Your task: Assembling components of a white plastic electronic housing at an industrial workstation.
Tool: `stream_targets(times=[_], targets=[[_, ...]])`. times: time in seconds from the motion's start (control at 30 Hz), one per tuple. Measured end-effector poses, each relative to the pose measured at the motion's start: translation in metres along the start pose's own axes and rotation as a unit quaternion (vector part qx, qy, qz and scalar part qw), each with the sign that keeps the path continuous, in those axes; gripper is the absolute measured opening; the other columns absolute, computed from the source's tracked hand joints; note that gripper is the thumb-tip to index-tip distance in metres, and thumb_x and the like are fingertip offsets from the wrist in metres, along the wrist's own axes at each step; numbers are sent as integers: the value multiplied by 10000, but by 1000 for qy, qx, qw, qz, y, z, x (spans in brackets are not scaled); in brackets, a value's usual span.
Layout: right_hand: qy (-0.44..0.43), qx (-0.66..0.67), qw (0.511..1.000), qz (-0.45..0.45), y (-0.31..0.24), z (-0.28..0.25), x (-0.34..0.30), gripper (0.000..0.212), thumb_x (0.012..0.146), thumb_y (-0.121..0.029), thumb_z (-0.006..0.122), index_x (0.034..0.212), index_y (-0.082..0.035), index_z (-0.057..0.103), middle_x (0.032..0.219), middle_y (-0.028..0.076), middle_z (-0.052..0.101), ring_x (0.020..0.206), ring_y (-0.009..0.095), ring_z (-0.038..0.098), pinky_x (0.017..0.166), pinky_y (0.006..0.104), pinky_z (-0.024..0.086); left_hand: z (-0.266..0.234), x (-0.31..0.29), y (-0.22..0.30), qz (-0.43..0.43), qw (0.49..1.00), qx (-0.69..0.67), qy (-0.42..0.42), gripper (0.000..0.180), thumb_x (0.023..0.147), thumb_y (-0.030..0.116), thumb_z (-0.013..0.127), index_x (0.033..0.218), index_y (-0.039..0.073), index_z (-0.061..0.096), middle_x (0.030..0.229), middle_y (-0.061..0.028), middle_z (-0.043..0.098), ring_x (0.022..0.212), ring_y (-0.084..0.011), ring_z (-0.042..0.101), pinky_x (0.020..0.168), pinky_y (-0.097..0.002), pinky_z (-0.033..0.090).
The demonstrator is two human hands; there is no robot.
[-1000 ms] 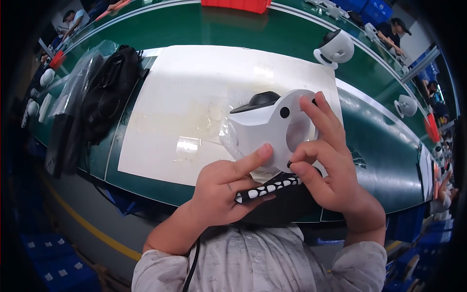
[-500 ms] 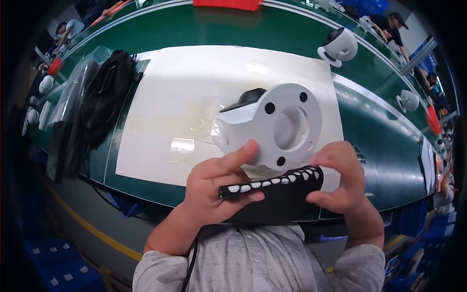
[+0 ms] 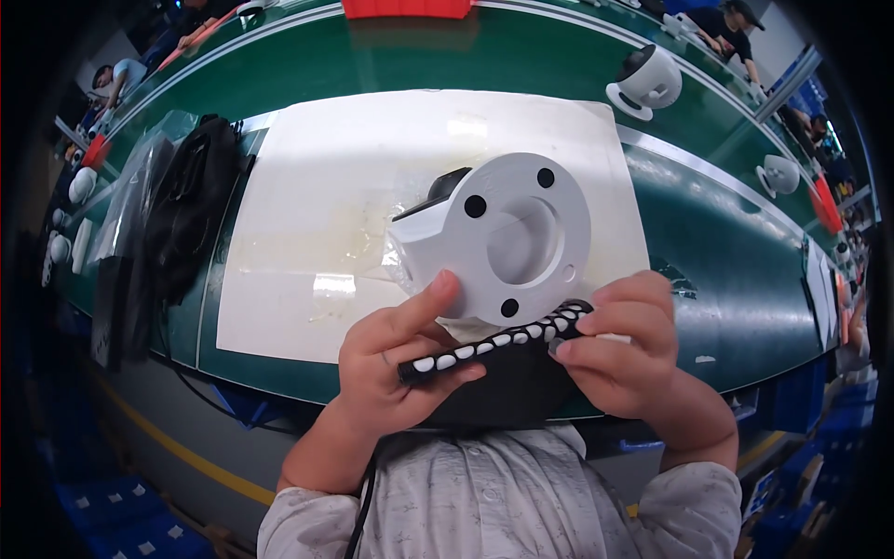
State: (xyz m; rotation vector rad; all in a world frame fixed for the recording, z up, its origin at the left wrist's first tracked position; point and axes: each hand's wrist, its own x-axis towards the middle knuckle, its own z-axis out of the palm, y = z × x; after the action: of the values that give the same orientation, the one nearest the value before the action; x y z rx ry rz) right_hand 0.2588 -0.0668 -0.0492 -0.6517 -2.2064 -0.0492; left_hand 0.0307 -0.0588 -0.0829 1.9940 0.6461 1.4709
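Observation:
A white camera-like device (image 3: pixel 447 247) with a dark front lies tipped on its side, its round base turned up toward me. Three black round pads sit on the base's ring, and a bare round recess (image 3: pixel 569 273) shows at its lower right. My left hand (image 3: pixel 396 349) grips a black sheet of pads (image 3: pixel 494 396), whose curled upper edge shows a row of white ovals. One finger of that hand rests against the base. At the sheet's right end, my right hand (image 3: pixel 624 345) pinches its edge; the fingertips partly hide the grip.
Beneath the device lies a white board (image 3: pixel 279 298) on the green bench. A black bag (image 3: pixel 196 196) and clear plastic wrapping (image 3: pixel 140 200) lie at left. Similar white devices (image 3: pixel 647 82) stand on the green belt beyond, near a red bin (image 3: pixel 407 7). Other people work farther off.
My right hand has closed from an open curl into a pinch at the sheet's right end. Device, sheet and left hand appear slightly farther left in view.

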Motion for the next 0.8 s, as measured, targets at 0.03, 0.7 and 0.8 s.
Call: stream_targets(times=[0.03,0.7,0.8], targets=[[1,0,1000,0,1,-1,0,205,639,-48,657,809,-60,542,955,92,507,822,239,476,692,337,373,0,0,1,-2,1000,17,-8,225,549,18,734,713,-16,583,1140,-205,488,578,-153,554,552,-235,441],[-8,-83,994,77,23,2,5,198,713,-151,617,883,-51,603,1029,91,537,952,268,493,775,350,383,5,1,-3,-33,997,65,4,208,503,35,740,628,-8,578,1133,-146,512,589,-185,537,543,-250,436],[33,80,978,189,27,11,7,141,712,-111,621,834,-58,575,1102,123,473,1055,294,429,836,375,362,5,0,-5,-33,997,74,4,211,500,38,740,634,-11,584,1132,-149,512,590,-188,538,542,-253,435]])
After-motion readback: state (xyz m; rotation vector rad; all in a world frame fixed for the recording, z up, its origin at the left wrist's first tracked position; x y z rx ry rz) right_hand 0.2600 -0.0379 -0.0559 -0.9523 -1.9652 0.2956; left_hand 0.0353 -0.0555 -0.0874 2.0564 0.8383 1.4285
